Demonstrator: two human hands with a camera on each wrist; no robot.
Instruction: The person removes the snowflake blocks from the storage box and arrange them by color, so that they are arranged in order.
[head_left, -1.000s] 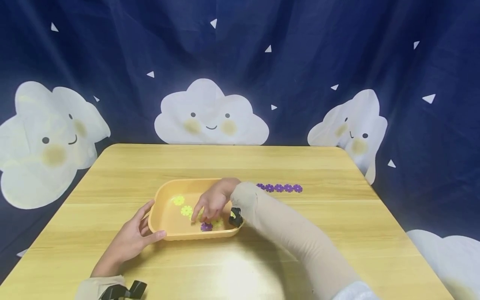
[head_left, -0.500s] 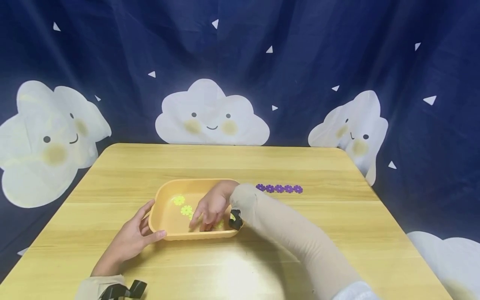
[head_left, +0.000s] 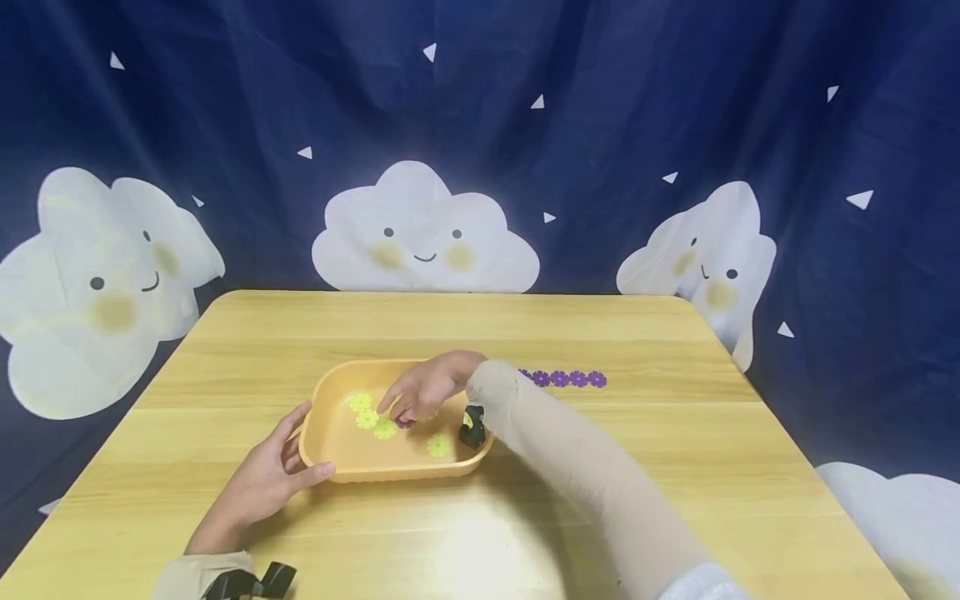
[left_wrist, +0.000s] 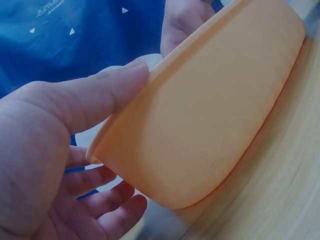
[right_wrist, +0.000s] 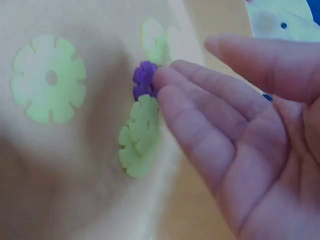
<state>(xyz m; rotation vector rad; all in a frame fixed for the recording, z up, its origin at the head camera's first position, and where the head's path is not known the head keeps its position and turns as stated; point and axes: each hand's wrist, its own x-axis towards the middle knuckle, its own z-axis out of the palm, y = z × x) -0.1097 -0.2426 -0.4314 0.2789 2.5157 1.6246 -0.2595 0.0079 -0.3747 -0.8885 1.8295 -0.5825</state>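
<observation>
In the middle of the table [head_left: 675,467] sits a shallow orange tray [head_left: 330,446]. On its floor lie four yellow flower-shaped discs: one near the far left [head_left: 360,402], two close together just in front of it [head_left: 367,419] [head_left: 385,430], and one apart toward the near right [head_left: 439,446]. A purple disc [right_wrist: 144,80] of the same shape is in the tray too, pinched at the fingertips of the right hand [head_left: 423,387], which reaches in over the far rim; in the right wrist view it stands on edge, just above one of the yellow discs, and whether it touches the tray floor cannot be told. The left hand [head_left: 266,479] steadies the tray at its near left corner, thumb curled along the outer wall and fingers spread round the end, so it grips the tray itself.

A black strap buckle [head_left: 471,427] on the right sleeve [head_left: 585,483] hangs over the tray's right edge and hides part of it. Beyond the sleeve, a row of purple discs [head_left: 567,378] lies flat on the table, well apart from the tray, its left end covered by the arm.

The table is pale wood with a bright glare patch near the front. Behind it hangs a dark blue cloth [head_left: 600,100] printed with smiling white clouds and small white triangles.
</observation>
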